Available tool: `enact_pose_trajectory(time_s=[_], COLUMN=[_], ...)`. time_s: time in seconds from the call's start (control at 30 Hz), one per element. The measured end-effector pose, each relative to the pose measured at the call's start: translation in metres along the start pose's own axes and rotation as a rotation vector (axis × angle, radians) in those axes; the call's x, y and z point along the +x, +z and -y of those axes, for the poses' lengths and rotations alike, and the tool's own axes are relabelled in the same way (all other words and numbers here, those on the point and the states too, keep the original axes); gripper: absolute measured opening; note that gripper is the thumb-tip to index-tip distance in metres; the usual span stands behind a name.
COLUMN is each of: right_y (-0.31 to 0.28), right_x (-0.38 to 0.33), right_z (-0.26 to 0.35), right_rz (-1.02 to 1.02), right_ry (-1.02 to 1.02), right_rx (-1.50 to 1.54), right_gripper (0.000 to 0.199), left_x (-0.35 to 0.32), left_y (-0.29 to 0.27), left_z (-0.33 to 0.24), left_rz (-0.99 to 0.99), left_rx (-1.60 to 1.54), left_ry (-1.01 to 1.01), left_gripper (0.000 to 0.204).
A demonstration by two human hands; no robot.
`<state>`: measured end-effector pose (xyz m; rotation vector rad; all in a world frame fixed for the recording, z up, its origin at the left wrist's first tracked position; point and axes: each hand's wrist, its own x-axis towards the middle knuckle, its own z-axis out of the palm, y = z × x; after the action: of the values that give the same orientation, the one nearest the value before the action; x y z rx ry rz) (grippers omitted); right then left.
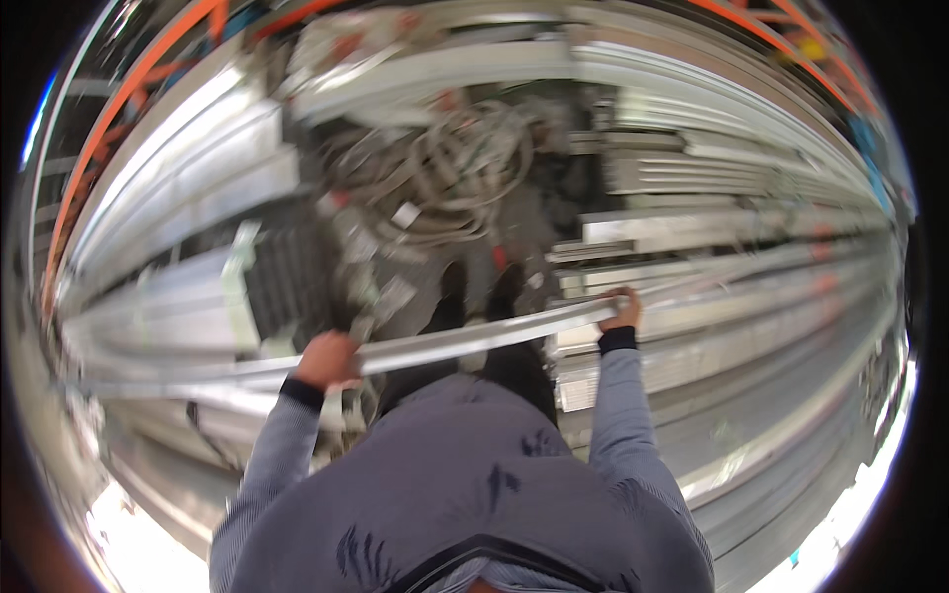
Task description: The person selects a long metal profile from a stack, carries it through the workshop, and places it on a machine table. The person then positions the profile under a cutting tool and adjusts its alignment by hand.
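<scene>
A long, pale metal profile (pixel 474 338) runs crosswise in front of my body, reaching far out to the left. My left hand (pixel 328 360) is closed over it left of my legs, slightly smeared by motion. To the right, my right hand (pixel 624 309) grips the same profile near where its bright part ends, fingers wrapped round it. Beyond my right hand, a thinner pale strip continues over the stacks; whether it is the same piece I cannot tell.
Stacks of long metal profiles (pixel 692 178) lie on the right. More wrapped lengths (pixel 188 158) lie on the left, beside a dark ribbed stack (pixel 289 282). Ahead of my feet is a heap of coiled straps (pixel 435 183). Orange rack beams (pixel 99 148) stand at the edges.
</scene>
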<state>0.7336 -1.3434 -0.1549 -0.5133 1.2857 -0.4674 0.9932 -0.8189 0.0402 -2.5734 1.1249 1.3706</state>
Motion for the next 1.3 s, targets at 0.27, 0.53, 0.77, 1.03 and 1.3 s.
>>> enact_pose_trajectory(time_s=[0.27, 0.53, 0.77, 1.03, 1.3], right_y=[0.081, 0.167, 0.246, 0.299, 0.302], right_x=[-0.074, -0.138, -0.166, -0.241, -0.319], right_z=[-0.015, -0.03, -0.033, 0.004, 0.06], right_rz=[0.051, 0.035, 0.007, 0.104, 0.332], right_ry=[0.128, 0.264, 0.149, 0.033, -0.323], right_rx=[0.105, 0.36, 0.368, 0.351, 0.495], right_gripper=[0.026, 0.018, 0.022, 0.019, 0.022], left_x=[-0.029, -0.047, -0.038, -0.061, -0.093], left_y=[-0.057, -0.102, -0.136, -0.188, -0.224], left_z=[0.037, 0.118, 0.183, 0.197, 0.159], left_rz=[-0.028, 0.009, -0.056, -0.132, -0.18], left_rx=[-0.003, -0.063, -0.067, -0.123, -0.168], left_ry=[-0.104, -0.131, -0.044, 0.062, 0.153], left_gripper=[0.037, 0.051, 0.045, 0.038, 0.042])
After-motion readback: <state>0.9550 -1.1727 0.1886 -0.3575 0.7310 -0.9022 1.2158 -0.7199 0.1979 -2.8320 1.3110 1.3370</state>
